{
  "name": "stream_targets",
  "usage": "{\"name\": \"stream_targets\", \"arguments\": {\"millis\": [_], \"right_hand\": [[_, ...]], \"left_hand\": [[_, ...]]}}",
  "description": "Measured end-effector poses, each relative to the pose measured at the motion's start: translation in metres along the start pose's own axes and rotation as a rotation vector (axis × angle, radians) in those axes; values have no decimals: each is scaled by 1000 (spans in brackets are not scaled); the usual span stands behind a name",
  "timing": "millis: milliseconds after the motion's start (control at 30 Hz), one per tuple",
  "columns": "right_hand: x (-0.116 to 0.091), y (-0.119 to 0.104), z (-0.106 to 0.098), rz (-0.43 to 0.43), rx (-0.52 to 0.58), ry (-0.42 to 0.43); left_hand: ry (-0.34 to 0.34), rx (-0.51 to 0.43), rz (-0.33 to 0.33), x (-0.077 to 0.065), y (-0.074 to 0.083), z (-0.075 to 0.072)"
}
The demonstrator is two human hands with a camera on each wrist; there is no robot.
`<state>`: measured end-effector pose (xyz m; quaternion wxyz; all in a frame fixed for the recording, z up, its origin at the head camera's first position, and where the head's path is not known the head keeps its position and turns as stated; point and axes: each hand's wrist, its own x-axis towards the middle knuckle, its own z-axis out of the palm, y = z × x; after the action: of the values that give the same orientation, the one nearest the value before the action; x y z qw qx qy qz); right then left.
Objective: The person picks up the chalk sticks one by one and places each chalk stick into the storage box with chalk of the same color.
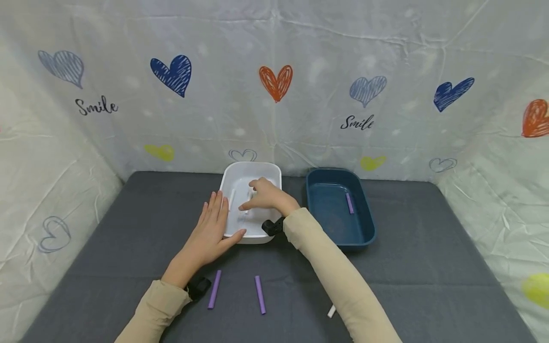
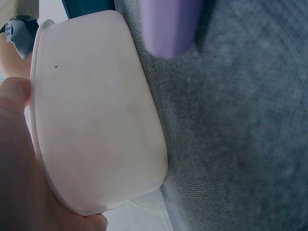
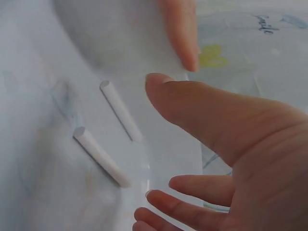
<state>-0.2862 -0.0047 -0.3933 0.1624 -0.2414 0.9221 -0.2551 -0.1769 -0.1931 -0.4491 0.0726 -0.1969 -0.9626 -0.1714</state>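
My left hand (image 1: 212,228) rests against the near left corner of a white plastic tub (image 1: 253,239), fingers straight along its left rim and thumb spread over the front rim. In the left wrist view the tub's outer wall (image 2: 96,106) fills much of the picture. Over the tub's inside hovers my right hand (image 1: 266,196), its thumb and fingers spread with nothing between them. Two white chalk sticks lie on the tub's floor: one chalk stick (image 3: 120,110) beside another chalk stick (image 3: 101,156).
A dark blue tub (image 1: 340,238) stands to the right, with one purple chalk stick (image 1: 349,203) inside. Nearer me on the grey cloth lie a purple stick (image 1: 214,289) and another purple stick (image 1: 260,295). A white stick (image 1: 331,311) is partly hidden by my right sleeve.
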Motion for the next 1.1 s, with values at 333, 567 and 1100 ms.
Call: {"name": "stream_targets", "arguments": {"millis": [333, 567, 1100], "right_hand": [[-25, 5, -18, -169, 61, 8], [-54, 5, -24, -182, 86, 41], [-124, 21, -29, -275, 275, 235]], "left_hand": [[6, -18, 1, 2, 1, 0], [18, -17, 6, 1, 1, 0], [14, -32, -4, 0, 0, -1]]}}
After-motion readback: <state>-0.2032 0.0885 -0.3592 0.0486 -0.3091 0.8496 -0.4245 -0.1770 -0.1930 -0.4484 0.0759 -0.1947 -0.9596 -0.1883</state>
